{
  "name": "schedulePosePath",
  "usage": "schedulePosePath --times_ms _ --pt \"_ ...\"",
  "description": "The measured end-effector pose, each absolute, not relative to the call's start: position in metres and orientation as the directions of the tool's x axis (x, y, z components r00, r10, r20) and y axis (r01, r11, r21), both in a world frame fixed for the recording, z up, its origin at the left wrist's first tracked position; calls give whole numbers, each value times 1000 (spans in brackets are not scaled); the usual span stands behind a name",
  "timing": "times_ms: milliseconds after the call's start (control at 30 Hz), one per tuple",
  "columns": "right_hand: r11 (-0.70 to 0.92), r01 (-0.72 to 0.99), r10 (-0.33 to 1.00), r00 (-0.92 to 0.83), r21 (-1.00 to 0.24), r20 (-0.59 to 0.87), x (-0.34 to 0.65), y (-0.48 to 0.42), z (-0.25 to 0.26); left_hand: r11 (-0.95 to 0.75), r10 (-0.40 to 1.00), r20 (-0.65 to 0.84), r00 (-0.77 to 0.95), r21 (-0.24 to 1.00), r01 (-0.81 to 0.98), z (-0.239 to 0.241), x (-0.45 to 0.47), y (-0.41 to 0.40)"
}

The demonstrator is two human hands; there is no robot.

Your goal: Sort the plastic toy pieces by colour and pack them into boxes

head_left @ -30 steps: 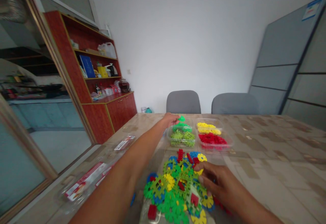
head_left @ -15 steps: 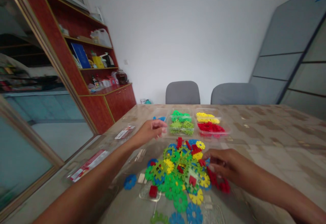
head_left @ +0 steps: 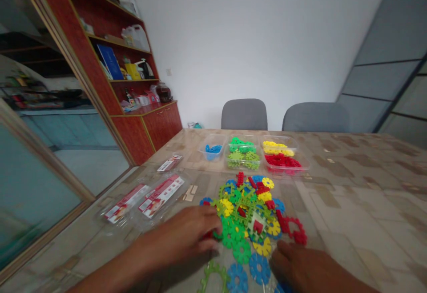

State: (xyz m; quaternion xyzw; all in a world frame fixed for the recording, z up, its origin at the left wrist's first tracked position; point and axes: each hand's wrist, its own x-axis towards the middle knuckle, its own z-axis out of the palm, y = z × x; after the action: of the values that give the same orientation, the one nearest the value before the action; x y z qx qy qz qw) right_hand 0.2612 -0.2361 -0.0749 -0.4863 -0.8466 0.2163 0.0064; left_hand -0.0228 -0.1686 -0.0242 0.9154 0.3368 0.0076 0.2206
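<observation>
A heap of interlocking plastic gear pieces (head_left: 248,215) in green, yellow, red and blue lies on the table in front of me. My left hand (head_left: 188,235) rests at the heap's left edge, its fingers curled down over a small red piece (head_left: 207,235). My right hand (head_left: 302,268) lies low at the heap's near right side with its fingers flat, next to a blue gear (head_left: 258,268). A red ring piece (head_left: 293,230) lies just beyond it.
Clear tubs stand behind the heap: blue pieces (head_left: 212,150), green pieces (head_left: 243,157), yellow pieces (head_left: 278,148), red pieces (head_left: 283,162). Plastic packets (head_left: 160,195) lie to the left. Two grey chairs (head_left: 244,114) face me across the patterned table (head_left: 360,195). A red shelf cabinet (head_left: 143,119) stands on the left.
My left hand has come back from the green tub to the heap's near left edge. My right hand slid toward me, off the heap. The view tilted down.
</observation>
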Motion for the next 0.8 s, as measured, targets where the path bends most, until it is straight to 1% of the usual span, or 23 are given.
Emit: schedulePosePath --times_ms 67,100,167,233,300,367,500,600,700,800 --pt "464 820 812 -545 -335 -209 258 -232 -82 -706 571 -154 806 409 578 -29 -8 -183" --pt "473 812 811 -553 -343 -190 257 -230 -85 -715 551 -174 816 406 569 -32 -2 -189" --pt "454 805 825 -542 -382 -159 255 -228 -91 -723 524 -212 825 402 562 -38 8 -198" --pt "387 823 851 -492 -415 -182 253 -226 -96 -718 515 -234 824 408 565 -43 12 -202" --pt "339 830 858 -465 -443 -216 251 -223 -97 -699 537 -240 809 409 586 -46 13 -203" --pt "321 808 848 -478 -493 -231 250 -221 -97 -680 556 -243 795 417 604 -48 12 -203" --pt "313 717 837 -519 -623 -177 248 -220 -91 -670 550 -227 804 455 587 -50 9 -202" --pt "327 710 842 -519 -623 -150 244 -222 -83 -662 540 -217 813 486 570 -51 8 -202" --pt "285 739 845 -494 -611 -203 237 -224 -74 -656 524 -223 822 510 556 -50 8 -202" --pt "265 737 844 -489 -622 -221 234 -226 -70 -651 544 -207 813 507 564 -47 10 -203"
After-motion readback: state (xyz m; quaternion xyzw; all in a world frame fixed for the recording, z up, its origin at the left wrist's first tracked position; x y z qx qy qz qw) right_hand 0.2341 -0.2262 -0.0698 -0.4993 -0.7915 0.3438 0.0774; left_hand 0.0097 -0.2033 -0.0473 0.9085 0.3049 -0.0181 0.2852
